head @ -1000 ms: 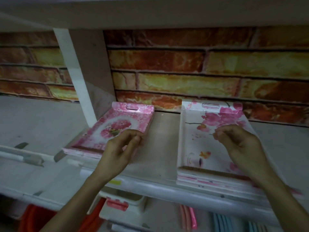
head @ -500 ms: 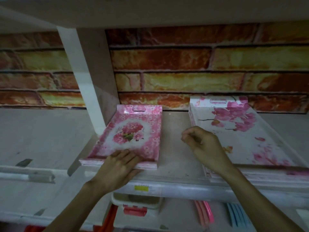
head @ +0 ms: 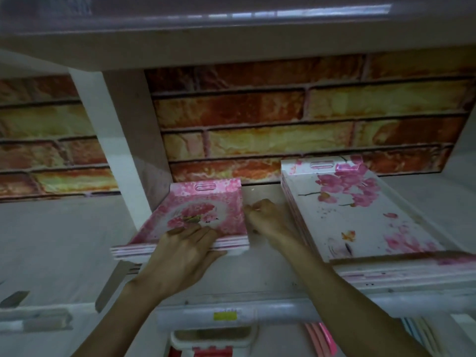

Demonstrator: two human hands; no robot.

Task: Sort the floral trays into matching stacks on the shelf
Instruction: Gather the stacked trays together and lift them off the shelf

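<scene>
A stack of pink rose-print trays (head: 206, 202) lies on the shelf (head: 270, 287) beside the white upright. My left hand (head: 183, 256) grips the stack's near edge, fingers over the top tray. My right hand (head: 268, 220) sits in the gap to the right of that stack, fingers curled against its right side. Further right lies a stack of white trays with pink orchid print (head: 360, 215), tilted and overhanging the shelf front.
A white upright divider (head: 113, 140) stands left of the pink stack. A brick-pattern back wall (head: 283, 119) closes the shelf, with another shelf board (head: 231, 42) overhead. Below the shelf edge are a white-and-red plastic item (head: 211, 343) and pink and blue flat items (head: 324, 338).
My right hand has moved left from the orchid trays into the gap beside the pink stack. My left hand has slid onto the pink stack's near edge. The view has shifted.
</scene>
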